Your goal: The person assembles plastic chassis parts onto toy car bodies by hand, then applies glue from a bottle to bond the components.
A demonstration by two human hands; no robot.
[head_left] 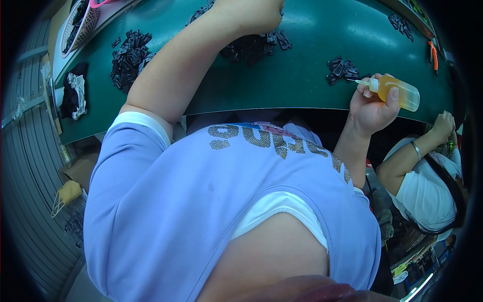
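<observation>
My right hand (373,109) is closed around a clear squeeze bottle (402,94) of yellowish liquid, tilted on its side. Its thin nozzle (359,82) points left, toward a small pile of black plastic parts (342,68) on the green table (302,70). A dark sliver shows by the nozzle tip; whether my fingers hold it I cannot tell. My left arm reaches across to the far side, with my left hand (251,16) at the top edge of the view. Its fingers are hidden or cut off. Beneath that hand lies a larger heap of black parts (249,49).
Another heap of black parts (130,60) lies at the left, and a small one (401,26) at the far right. Orange-handled pliers (433,55) rest by the right edge. A white basket (80,27) stands far left. A co-worker (427,176) sits close on my right.
</observation>
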